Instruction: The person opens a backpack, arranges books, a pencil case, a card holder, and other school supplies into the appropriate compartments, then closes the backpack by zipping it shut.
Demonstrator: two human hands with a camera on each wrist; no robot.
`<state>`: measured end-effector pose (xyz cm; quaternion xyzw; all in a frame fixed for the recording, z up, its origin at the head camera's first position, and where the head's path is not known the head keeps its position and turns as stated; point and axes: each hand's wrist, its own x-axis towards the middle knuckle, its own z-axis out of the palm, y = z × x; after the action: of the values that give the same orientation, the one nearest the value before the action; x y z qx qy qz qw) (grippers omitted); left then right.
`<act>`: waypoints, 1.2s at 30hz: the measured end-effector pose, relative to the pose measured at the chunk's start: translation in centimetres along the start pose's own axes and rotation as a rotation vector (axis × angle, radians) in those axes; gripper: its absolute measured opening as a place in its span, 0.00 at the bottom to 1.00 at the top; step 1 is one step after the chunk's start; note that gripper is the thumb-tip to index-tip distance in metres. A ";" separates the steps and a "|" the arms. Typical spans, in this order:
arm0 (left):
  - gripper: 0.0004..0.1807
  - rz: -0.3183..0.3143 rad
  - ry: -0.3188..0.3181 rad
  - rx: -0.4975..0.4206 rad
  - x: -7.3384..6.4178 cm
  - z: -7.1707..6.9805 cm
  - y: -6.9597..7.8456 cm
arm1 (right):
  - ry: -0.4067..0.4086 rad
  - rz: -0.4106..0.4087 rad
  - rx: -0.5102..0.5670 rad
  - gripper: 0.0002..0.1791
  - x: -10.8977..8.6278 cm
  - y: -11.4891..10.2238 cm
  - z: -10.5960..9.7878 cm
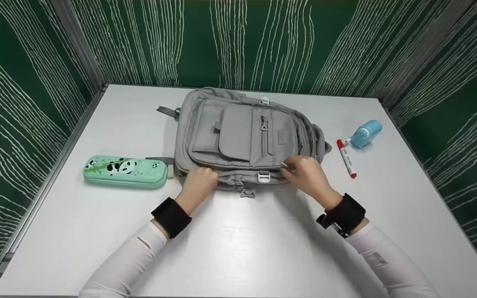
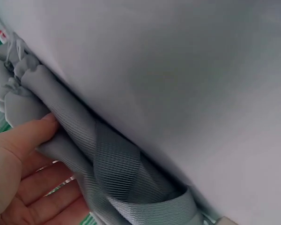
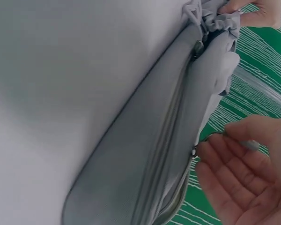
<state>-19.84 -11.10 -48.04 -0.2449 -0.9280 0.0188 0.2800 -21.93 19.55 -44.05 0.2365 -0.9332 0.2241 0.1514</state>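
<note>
Right hand (image 1: 308, 176) pinching a zipper pull (image 3: 252, 145)
Backpack (image 1: 235, 133) is lying lengthwise left-to-right; farther left, the left hand (image 1: 199, 182) is gripping its near side.

On the white table (image 1: 238, 256), a grey backpack (image 1: 236, 132) sprawls flat; mint-green panda case (image 1: 124, 177) at left, red-ended marker (image 1: 346, 159) and blue bottle (image 1: 367, 133) out right!

Booth-like workspace, wider room unseen: white table (image 1: 242, 248), green white-streaked walls (image 1: 259, 45), grey corner posts (image 1: 77, 39).
</note>
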 end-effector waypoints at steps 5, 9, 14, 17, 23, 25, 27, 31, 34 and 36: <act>0.14 -0.018 -0.044 -0.018 0.0 -0.2 -0.2 | -0.030 0.021 0.000 0.04 1.1 -1.2 0.6; 0.14 -0.029 -0.075 -0.029 -0.1 -0.1 -0.5 | -0.056 0.025 0.026 0.06 2.0 -2.1 1.0; 0.11 -0.016 -0.103 -0.109 -0.2 -0.2 -1.3 | -0.085 0.039 0.073 0.07 3.3 -2.8 1.5; 0.07 0.031 -0.150 -0.214 -0.5 -0.7 -3.0 | -0.104 0.041 0.102 0.06 3.6 -3.1 1.7; 0.17 0.078 -0.190 -0.297 -1.6 -2.4 -7.1 | -0.131 0.039 0.143 0.06 3.6 -3.2 1.6; 0.17 0.056 -0.179 -0.290 -1.7 -2.7 -8.0 | -0.131 0.037 0.138 0.06 3.7 -3.2 1.6; 0.16 0.054 -0.163 -0.267 -1.7 -2.6 -8.5 | -0.122 0.036 0.130 0.06 3.8 -3.1 1.5; 0.09 0.078 -0.097 -0.223 -1.8 -2.0 -8.1 | -0.117 0.029 0.127 0.06 3.9 -3.3 1.6; 0.03 0.096 -0.027 -0.190 -1.9 -1.7 -6.9 | -0.131 0.036 0.125 0.07 4.0 -3.6 1.8; 0.04 0.116 0.011 -0.174 -1.9 -1.6 -6.0 | -0.139 0.043 0.120 0.07 4.1 -3.8 1.9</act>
<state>-20.24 -17.45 -46.64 -0.3218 -0.9088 -0.0469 0.2613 -23.75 14.08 -42.71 0.2403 -0.9312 0.2656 0.0671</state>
